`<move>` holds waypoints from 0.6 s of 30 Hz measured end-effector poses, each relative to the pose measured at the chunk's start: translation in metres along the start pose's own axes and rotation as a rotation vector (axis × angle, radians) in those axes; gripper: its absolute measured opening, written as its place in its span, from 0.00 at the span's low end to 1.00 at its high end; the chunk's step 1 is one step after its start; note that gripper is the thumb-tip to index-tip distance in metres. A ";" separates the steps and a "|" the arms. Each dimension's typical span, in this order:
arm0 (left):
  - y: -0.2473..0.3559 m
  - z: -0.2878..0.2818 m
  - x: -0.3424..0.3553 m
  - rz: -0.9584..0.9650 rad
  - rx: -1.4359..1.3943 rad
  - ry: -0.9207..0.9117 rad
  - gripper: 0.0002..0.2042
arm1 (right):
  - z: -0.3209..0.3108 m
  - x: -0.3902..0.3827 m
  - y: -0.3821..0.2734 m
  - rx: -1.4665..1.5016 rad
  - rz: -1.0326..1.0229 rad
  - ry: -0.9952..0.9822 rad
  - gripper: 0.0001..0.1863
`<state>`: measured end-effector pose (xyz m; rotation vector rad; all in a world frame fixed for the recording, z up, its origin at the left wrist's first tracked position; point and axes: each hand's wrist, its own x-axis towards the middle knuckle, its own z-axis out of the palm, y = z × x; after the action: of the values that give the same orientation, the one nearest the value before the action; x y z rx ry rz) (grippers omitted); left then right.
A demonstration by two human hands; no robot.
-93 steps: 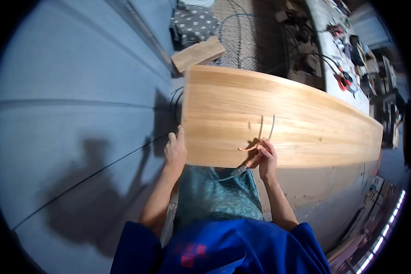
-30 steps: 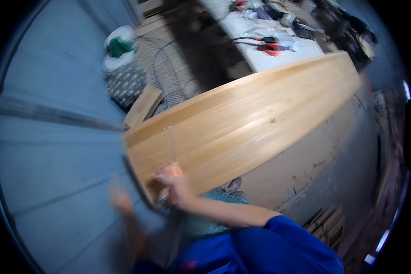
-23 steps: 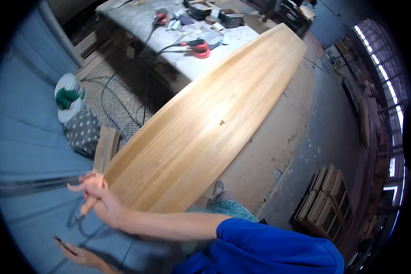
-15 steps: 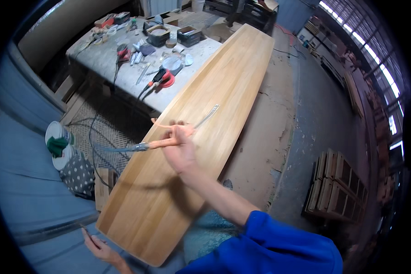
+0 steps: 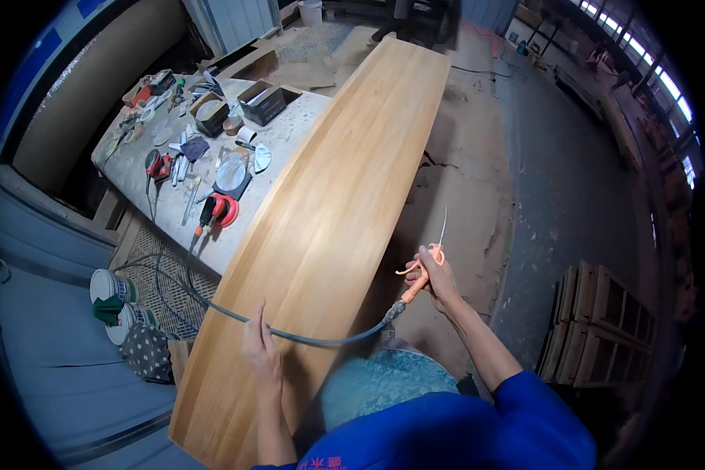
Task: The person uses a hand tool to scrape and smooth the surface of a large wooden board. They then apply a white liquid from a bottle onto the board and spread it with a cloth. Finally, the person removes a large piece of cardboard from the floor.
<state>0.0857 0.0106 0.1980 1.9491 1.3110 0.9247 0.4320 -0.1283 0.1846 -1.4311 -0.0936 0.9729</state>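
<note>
Orange plastic makes up the air gun [image 5: 417, 288] with a thin metal nozzle [image 5: 444, 225], and the right hand [image 5: 440, 276] has its fingers wrapped around it. Half a second ago, this hand was over the long, pale brown wooden board [image 5: 313, 227]. Now it is out to the right of the board, above the dusty floor [image 5: 466, 196], and the nozzle points to the far side. For the work, that means the nozzle is not over the wood at this moment.

The left hand [image 5: 262, 352] has moved too. It was by the near left end, and now it is over the near part of the board, fingers up. I cannot tell if it grips anything, or if it touches the blue-grey rubber hose [image 5: 329, 342] beside it.

The hose now reaches right across the board, from left to right, so it is something to mind. The board runs from near to far, just right of the messy white table [image 5: 286, 149].
</note>
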 end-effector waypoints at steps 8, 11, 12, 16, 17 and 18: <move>0.019 0.154 0.005 -0.275 0.059 -0.244 0.15 | -0.016 0.052 -0.011 -0.033 0.227 -0.177 0.22; 0.055 0.178 0.004 -0.522 -0.188 -0.419 0.15 | -0.023 0.079 -0.003 0.048 0.312 -0.230 0.22; 0.057 0.191 0.003 -0.643 -0.316 -0.433 0.18 | -0.022 0.091 -0.007 0.063 0.309 -0.210 0.22; 0.082 0.242 0.032 -0.802 -0.573 -0.447 0.19 | -0.007 0.158 -0.040 0.007 0.312 -0.196 0.19; 0.086 0.252 0.048 -0.771 -0.514 -0.486 0.19 | 0.000 0.178 -0.052 -0.014 0.326 -0.209 0.18; 0.093 0.261 0.066 -0.783 -0.679 -0.458 0.19 | 0.005 0.199 -0.061 -0.019 0.329 -0.228 0.18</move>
<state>0.3638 0.0159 0.1358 0.9144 1.1283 0.3995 0.5854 0.0058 0.1410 -1.3726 -0.0351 1.4086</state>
